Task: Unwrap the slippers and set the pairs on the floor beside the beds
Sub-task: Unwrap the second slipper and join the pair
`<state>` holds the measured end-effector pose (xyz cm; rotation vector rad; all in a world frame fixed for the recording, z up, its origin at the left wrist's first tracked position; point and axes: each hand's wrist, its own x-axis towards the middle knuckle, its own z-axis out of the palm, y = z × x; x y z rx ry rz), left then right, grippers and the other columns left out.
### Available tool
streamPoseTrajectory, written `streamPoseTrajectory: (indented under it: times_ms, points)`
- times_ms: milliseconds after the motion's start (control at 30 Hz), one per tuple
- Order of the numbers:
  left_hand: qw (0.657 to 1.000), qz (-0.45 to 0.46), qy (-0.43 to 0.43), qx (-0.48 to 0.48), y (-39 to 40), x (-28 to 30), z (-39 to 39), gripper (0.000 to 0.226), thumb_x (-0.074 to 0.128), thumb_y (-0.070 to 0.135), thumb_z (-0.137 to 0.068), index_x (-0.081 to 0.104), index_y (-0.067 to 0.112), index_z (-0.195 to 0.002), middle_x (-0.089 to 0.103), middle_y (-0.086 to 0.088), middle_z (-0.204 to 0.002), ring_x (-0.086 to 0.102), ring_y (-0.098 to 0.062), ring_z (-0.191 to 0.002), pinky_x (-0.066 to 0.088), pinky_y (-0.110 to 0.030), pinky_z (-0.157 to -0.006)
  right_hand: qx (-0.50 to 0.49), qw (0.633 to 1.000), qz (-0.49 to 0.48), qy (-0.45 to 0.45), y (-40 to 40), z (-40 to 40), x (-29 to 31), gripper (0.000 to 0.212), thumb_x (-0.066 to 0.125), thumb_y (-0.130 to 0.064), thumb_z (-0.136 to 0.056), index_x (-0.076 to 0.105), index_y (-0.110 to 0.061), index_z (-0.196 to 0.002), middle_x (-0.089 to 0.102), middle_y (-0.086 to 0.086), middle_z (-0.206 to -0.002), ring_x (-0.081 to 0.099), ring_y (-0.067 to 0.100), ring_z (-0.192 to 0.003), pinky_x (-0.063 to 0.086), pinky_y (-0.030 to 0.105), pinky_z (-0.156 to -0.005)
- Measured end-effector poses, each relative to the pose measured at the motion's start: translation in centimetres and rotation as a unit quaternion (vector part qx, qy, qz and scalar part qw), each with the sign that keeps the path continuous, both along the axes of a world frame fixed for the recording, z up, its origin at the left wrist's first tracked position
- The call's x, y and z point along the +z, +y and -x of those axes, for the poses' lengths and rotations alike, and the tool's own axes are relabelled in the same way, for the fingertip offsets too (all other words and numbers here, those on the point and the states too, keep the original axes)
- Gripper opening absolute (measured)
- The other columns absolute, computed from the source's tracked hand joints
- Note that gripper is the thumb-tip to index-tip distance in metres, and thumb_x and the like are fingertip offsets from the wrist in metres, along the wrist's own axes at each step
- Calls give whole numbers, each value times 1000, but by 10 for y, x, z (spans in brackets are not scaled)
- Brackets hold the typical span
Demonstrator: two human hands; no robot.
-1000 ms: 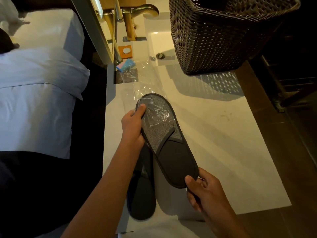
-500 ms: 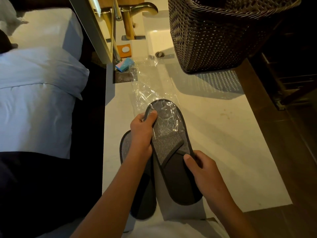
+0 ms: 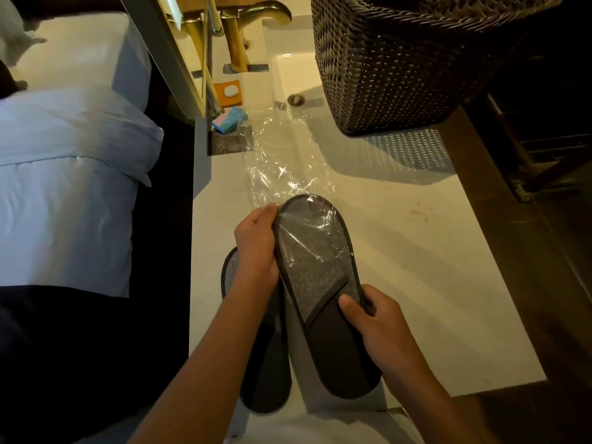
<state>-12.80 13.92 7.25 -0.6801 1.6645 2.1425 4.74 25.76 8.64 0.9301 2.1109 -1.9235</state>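
I hold a grey slipper (image 3: 323, 290) with a dark sole edge above the white counter (image 3: 432, 283). Clear plastic wrap (image 3: 285, 174) still covers its toe end and trails away over the counter. My left hand (image 3: 256, 248) grips the slipper's toe rim together with the wrap. My right hand (image 3: 374, 322) holds the slipper at its strap, thumb on top. A second grey slipper (image 3: 262, 363) lies flat on the counter under my left forearm, partly hidden.
A dark woven basket (image 3: 410, 65) stands at the back right beside a sink (image 3: 294, 72) with a brass tap (image 3: 256, 14). A blue-pink soap box (image 3: 230, 120) and an orange dish (image 3: 229, 91) sit near it. A white bed (image 3: 64, 187) lies left.
The slipper came nearer to me and lower, beside the second one. My right hand moved from the heel up to the strap. My left hand stayed on the toe rim.
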Motion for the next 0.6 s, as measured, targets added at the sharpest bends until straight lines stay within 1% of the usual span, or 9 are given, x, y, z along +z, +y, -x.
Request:
streamPoseTrajectory:
  times_ms: [67,133,233,333,367,433,500,567,600]
  points:
    - [1000,5,3,1,2,-2,8,18,68,16,-89,77,0,-93,70,-3,-65,67,-17,-63,61,-35,-69,-2,1000,1,-4,2,-2,-2,13,59,-39,-93,67,-28,-94,73,-19,-84,71,-2,-76,52,12,-52]
    - [1000,5,6,-3,7,-2,17,20,68,13,-89,75,-4,-98,73,-2,-65,69,-13,-60,59,-29,-64,-10,1000,13,-5,4,-2,-3,12,59,-40,-93,66,-31,-96,72,-24,-86,70,-5,-78,53,10,-53]
    - [1000,-15,10,-5,18,-2,33,19,63,12,-95,72,-5,-97,77,-5,-71,72,-11,-60,59,-24,-59,-29,999,41,-1,8,-1,-5,10,60,-39,-92,64,-36,-101,71,-28,-90,70,-6,-82,55,11,-57]
    - [999,-33,12,-7,31,-3,54,14,59,8,-97,67,-3,-96,76,-5,-64,70,-11,-54,58,-22,-54,-43,996,71,-10,12,2,-6,6,62,-34,-93,66,-35,-96,75,-21,-89,73,0,-81,57,14,-58]
    - [999,-32,7,-9,36,-3,62,12,59,7,-96,67,-3,-96,75,-6,-65,69,-12,-53,59,-24,-55,-45,996,79,-15,14,3,-6,5,63,-33,-93,67,-33,-93,76,-18,-89,74,2,-81,58,16,-59]
    - [1000,-17,-3,-19,45,-6,76,13,60,5,-95,67,-4,-100,75,-12,-73,68,-13,-51,57,-25,-57,-46,995,84,-24,18,5,-8,5,64,-30,-93,68,-28,-90,76,-13,-88,73,4,-80,59,19,-61]
    - [1000,-1,-2,-28,54,-11,91,11,60,5,-95,67,-2,-99,74,-13,-77,67,-13,-50,56,-27,-58,-49,994,88,-31,22,9,-10,7,64,-28,-93,67,-23,-90,75,-15,-85,72,2,-79,58,17,-59]
    - [999,15,0,-34,63,-14,105,8,59,6,-96,65,2,-94,73,-12,-76,68,-13,-51,55,-26,-54,-61,992,99,-41,25,12,-11,5,64,-28,-93,67,-24,-92,75,-17,-85,72,0,-78,56,14,-57]
    - [999,22,-1,-34,68,-16,112,7,59,5,-96,64,2,-94,72,-13,-75,66,-14,-51,55,-24,-51,-70,991,107,-45,26,13,-13,4,65,-28,-92,68,-26,-92,76,-16,-86,73,1,-79,57,16,-58]
